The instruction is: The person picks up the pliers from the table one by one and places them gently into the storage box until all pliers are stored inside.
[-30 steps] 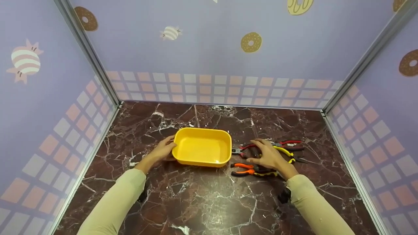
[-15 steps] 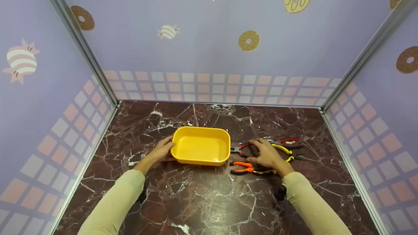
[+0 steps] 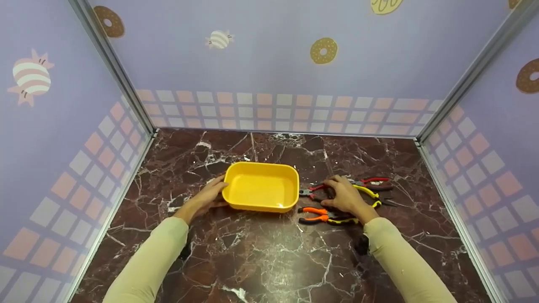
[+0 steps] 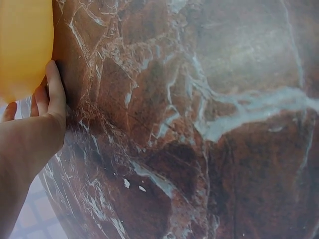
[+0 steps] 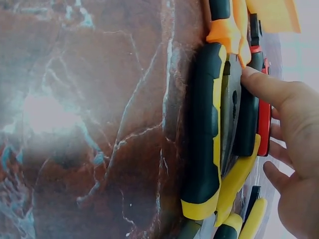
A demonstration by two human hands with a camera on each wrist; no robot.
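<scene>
My left hand (image 3: 206, 198) holds the left end of a yellow plastic box (image 3: 261, 208), a fingertip over its rim and the other fingers against the outer wall. In the left wrist view, fingers (image 4: 56, 92) lie along the side of the box (image 4: 27, 45). To the right, my right hand (image 3: 347, 195) grips the handles of red-and-black pliers (image 3: 318, 186), thumb on the near side and fingers on the far side. Their metal head points at the box. In the right wrist view, the thumb (image 5: 269, 85) presses near a black handle (image 5: 246, 119).
Orange-and-black pliers (image 3: 315, 210) lie in front of the right hand, overlapping a black-and-yellow handle (image 5: 204, 129). Behind the hand are yellow-handled pliers (image 3: 365, 191) and another red-handled pair (image 3: 376, 179). Patterned panels (image 3: 269, 63) enclose the marble surface (image 3: 269, 261) at back and sides.
My right thumb and fingers have drawn slightly closer together around the red-and-black pliers. The left hand and the yellow box have stayed in place.
</scene>
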